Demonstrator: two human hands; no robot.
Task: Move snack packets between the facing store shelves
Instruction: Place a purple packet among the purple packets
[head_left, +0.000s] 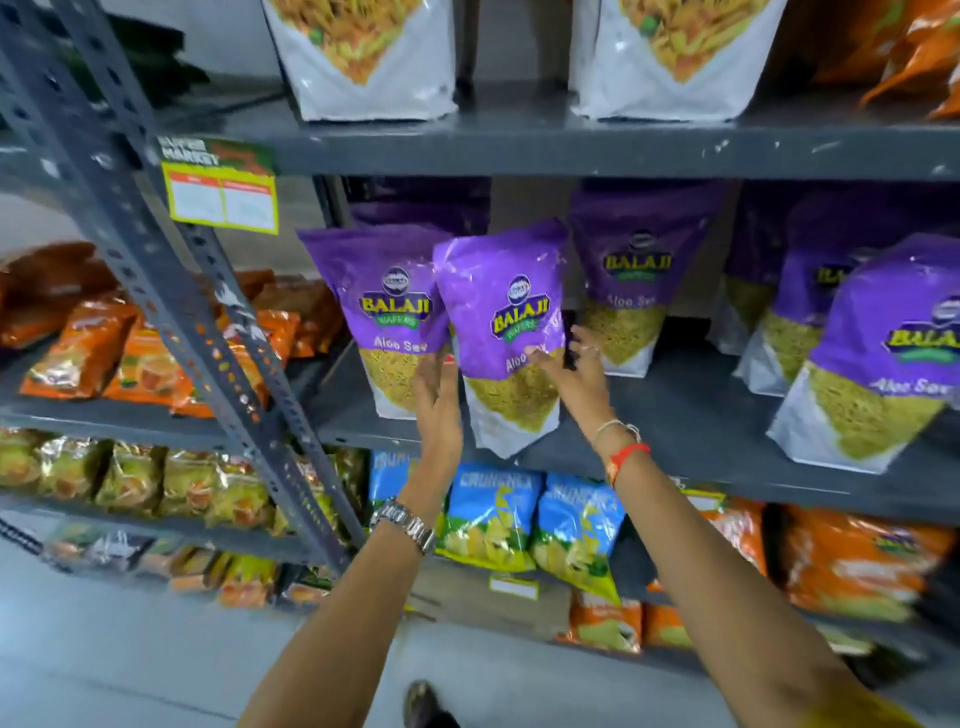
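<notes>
Fingers (537, 358) flanking purple packet (501, 306), both sides

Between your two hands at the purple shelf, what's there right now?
Head view: one purple Balaji Aloo Sev pouch, tilted, its base at the grey metal shelf edge. The left hand and right hand flank it.

Printed "BALAJI WAFERS Aloo Sev" on purple packets (501, 332); "MARKET" on shelf tag (221, 182) at ten o'clock.

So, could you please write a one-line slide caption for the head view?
Both hands, left and right, hold a purple Aloo Sev packet at the grey shelf.
</notes>
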